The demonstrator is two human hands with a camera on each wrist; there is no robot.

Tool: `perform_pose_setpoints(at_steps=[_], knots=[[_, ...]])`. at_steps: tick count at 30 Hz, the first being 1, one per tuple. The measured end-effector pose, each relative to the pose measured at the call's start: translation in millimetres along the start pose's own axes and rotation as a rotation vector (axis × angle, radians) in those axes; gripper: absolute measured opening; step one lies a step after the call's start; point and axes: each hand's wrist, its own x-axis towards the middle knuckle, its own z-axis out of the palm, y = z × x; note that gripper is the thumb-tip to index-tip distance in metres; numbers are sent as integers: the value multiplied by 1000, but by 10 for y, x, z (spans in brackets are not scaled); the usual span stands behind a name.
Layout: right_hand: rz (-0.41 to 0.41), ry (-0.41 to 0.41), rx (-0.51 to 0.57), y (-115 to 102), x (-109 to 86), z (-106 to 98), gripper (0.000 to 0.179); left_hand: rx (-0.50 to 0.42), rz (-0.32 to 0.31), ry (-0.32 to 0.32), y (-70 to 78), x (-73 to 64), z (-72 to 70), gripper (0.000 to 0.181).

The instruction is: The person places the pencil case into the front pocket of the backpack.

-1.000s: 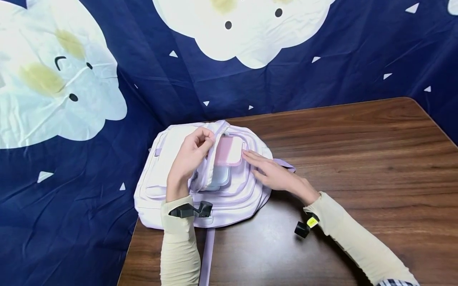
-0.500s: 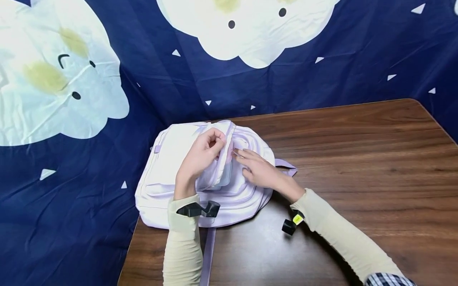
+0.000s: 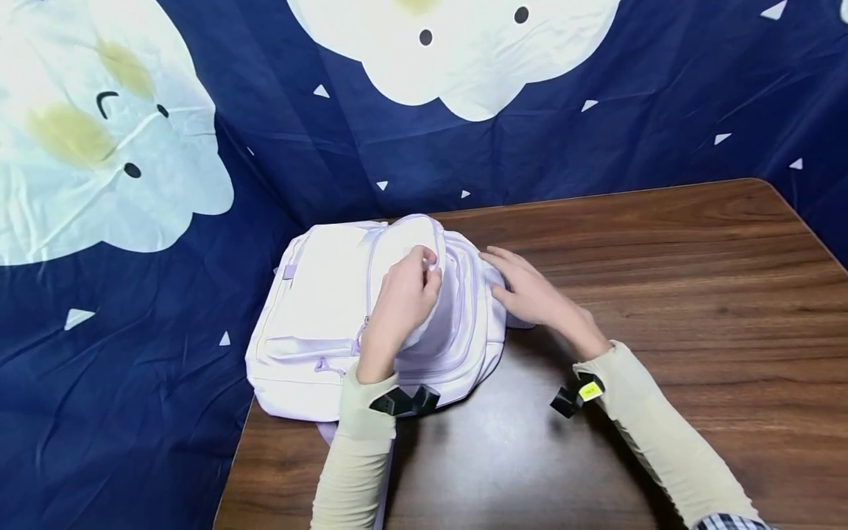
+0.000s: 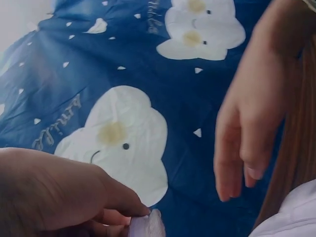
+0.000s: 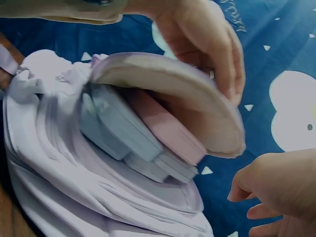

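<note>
A white and lilac backpack (image 3: 318,287) lies on the table. My left hand (image 3: 402,298) pinches the edge of its front pocket flap (image 5: 148,69), holding it raised. Inside the gaping pocket, the right wrist view shows a pink box (image 5: 168,128) beside pale blue-grey boxes (image 5: 123,123); the head view hides them behind the flap and hand. My right hand (image 3: 530,291) hovers by the rounded right end of the bag, fingers loosely extended and holding nothing.
The brown wooden table (image 3: 662,294) extends to the right of the bag. A dark blue curtain (image 3: 298,147) with white clouds hangs behind and at the left. A lilac strap (image 3: 384,471) trails toward the front, partly under my left sleeve.
The pink box has gone deeper into the pocket, out of the head view. My right hand first pressed leftward there, then drew back to the right. My left hand brought the flap rightward over the pocket.
</note>
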Motion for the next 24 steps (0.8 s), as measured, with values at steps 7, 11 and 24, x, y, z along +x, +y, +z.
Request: perform_pose_setpoints(at_steps=[7, 11, 24], knots=[[53, -3, 8, 71, -44, -117, 57, 157, 1, -14, 48, -26, 192, 14], [68, 2, 5, 117, -70, -163, 56, 240, -27, -36, 64, -43, 305, 12], [85, 81, 1, 205, -102, -281, 57, 355, -113, 80, 240, -78, 449, 22]])
